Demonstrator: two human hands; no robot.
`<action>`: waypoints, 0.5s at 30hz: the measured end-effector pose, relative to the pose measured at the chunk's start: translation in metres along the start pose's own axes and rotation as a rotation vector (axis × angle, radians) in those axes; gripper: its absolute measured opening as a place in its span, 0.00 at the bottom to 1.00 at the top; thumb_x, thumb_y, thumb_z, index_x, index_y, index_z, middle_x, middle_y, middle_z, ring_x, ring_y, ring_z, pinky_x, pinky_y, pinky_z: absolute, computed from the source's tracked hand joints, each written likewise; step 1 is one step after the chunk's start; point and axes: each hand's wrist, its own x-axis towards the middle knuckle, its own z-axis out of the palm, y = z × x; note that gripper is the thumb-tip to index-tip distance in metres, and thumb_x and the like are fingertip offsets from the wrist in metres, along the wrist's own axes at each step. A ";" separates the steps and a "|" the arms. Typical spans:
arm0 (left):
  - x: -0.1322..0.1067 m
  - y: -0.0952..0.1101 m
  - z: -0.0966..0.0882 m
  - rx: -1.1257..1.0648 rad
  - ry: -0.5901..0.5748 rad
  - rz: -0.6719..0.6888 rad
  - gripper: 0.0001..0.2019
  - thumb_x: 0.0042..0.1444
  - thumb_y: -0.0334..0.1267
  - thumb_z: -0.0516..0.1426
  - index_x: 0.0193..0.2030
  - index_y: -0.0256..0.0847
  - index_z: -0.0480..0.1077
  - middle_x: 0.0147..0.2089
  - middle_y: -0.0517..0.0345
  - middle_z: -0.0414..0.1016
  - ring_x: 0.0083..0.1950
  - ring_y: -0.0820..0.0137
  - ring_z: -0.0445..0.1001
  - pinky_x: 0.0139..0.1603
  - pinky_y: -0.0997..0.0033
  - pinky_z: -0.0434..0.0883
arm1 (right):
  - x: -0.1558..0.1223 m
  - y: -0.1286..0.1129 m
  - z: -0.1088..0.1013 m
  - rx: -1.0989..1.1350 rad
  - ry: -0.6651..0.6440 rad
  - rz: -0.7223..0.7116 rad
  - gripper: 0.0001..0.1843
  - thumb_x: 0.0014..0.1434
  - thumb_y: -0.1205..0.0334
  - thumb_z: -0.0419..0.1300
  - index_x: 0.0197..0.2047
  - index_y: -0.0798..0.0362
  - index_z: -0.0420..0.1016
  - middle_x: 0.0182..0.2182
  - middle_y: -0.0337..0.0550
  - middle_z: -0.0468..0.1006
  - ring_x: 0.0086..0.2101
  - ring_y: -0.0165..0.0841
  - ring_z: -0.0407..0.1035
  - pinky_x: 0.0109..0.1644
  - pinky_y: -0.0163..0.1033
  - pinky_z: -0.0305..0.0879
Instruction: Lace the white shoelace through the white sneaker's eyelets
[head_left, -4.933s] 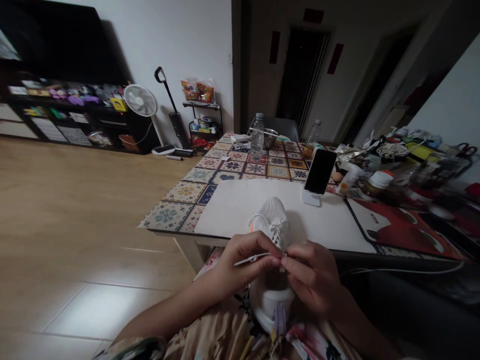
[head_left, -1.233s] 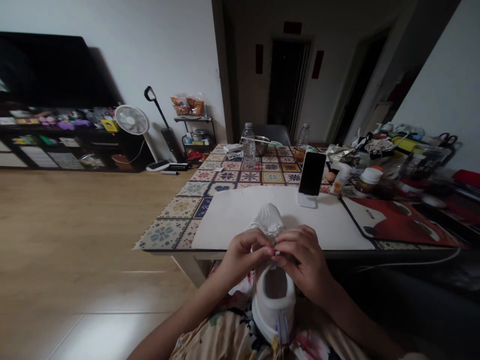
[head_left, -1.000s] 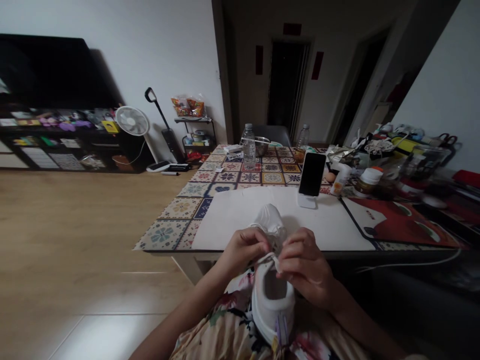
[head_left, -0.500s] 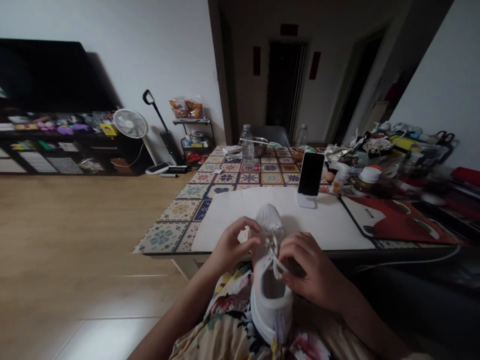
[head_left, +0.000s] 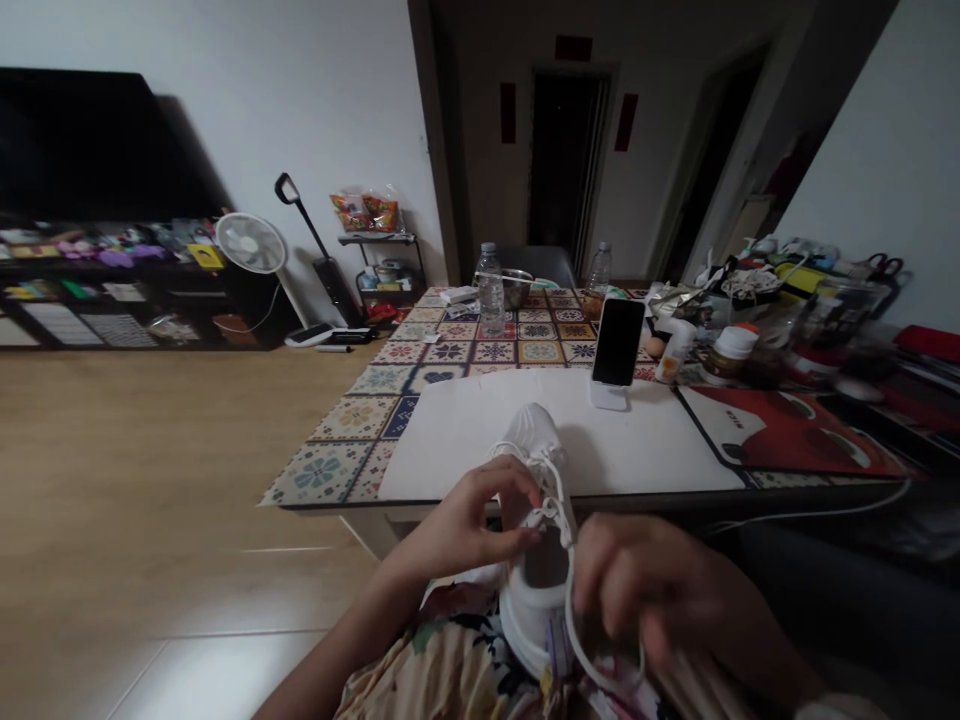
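A white lace-up shoe (head_left: 531,615) rests on my lap, its toe pointing away over the table edge. My left hand (head_left: 480,515) is at the shoe's left side, thumb and fingertips closing around the lacing at the top of the opening. From there a long white shoelace (head_left: 574,620) hangs in a loop past the heel and curves up to my right hand (head_left: 634,585). That hand is curled and smeared by motion to the right of the shoe, apart from it, with the lace running to its fingers. Part of the shoe's left side is hidden by my left hand.
A white sheet (head_left: 450,430) covers the near part of the patterned table (head_left: 315,475). On it stands a phone (head_left: 619,343) in a white holder. To the right lie a red board (head_left: 795,430) and bottles; a water bottle (head_left: 491,295) stands farther back.
My right hand has moved right and down, away from the shoe opening, drawing the lace into a long loop. My left hand has shifted slightly towards the opening.
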 end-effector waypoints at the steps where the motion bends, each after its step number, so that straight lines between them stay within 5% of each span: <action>1: 0.000 -0.001 0.002 -0.001 0.010 -0.011 0.06 0.53 0.35 0.62 0.38 0.38 0.72 0.40 0.55 0.71 0.36 0.71 0.67 0.38 0.72 0.67 | 0.000 0.006 -0.001 -0.079 0.090 0.104 0.18 0.69 0.47 0.51 0.36 0.49 0.71 0.35 0.42 0.77 0.38 0.32 0.73 0.44 0.38 0.69; 5: 0.001 -0.001 0.008 0.018 0.027 -0.028 0.04 0.52 0.32 0.60 0.36 0.38 0.71 0.37 0.58 0.69 0.35 0.72 0.67 0.36 0.74 0.64 | 0.003 0.028 0.002 -0.308 0.222 0.327 0.04 0.67 0.64 0.54 0.42 0.50 0.71 0.38 0.43 0.74 0.41 0.33 0.70 0.46 0.37 0.66; 15: 0.004 0.001 0.012 0.038 0.071 0.004 0.02 0.52 0.31 0.59 0.34 0.38 0.71 0.35 0.57 0.72 0.36 0.71 0.68 0.37 0.73 0.64 | 0.012 0.026 0.012 -0.390 0.209 0.271 0.11 0.54 0.76 0.57 0.36 0.50 0.67 0.36 0.41 0.71 0.38 0.34 0.67 0.42 0.38 0.64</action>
